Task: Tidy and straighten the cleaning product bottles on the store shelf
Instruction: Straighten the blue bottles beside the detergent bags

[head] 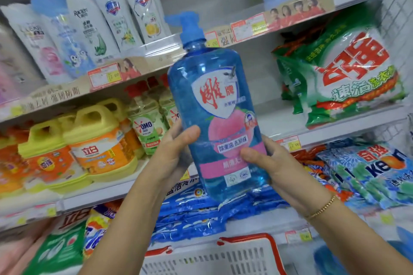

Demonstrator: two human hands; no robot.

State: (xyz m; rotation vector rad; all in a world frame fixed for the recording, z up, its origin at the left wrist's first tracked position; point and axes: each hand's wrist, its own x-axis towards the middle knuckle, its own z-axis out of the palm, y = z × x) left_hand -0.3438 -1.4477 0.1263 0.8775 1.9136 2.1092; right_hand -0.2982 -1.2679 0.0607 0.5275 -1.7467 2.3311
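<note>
Left hand [172,152] & right hand [272,163] both grip the blue pump bottle [214,96] low on its body. Thumbs are on the front label and fingers go round the back. The bottle is up in the air, resting on no shelf, label to camera, tilted a bit w/ the pump head leaning left.

Progress, as a guess: mid-job. This bottle isn't placed yet. The bare shelf board [279,116] just right of the bottle looks like the obvious slot. Left of the bottle, the yellow-capped jugs [98,140] & the OMO bottles [147,127] stand upright in rows and look done. Above-left of it, the white bottles [116,15] seem to lean, but that may be lens distortion; can't say if they need fixing.

Hard to see: fingertips of both hands are behind the bottle. The shelf right behind it is blocked. The bottle's base overlaps the blue refill packs [201,212] below; touching or clear, can't tell. The green detergent bag [348,73], right of the bottle, is sharp enough. Far-left stock & the basket [223,257] below are blurred or cut off. Most price tags are unreadable.
</note>
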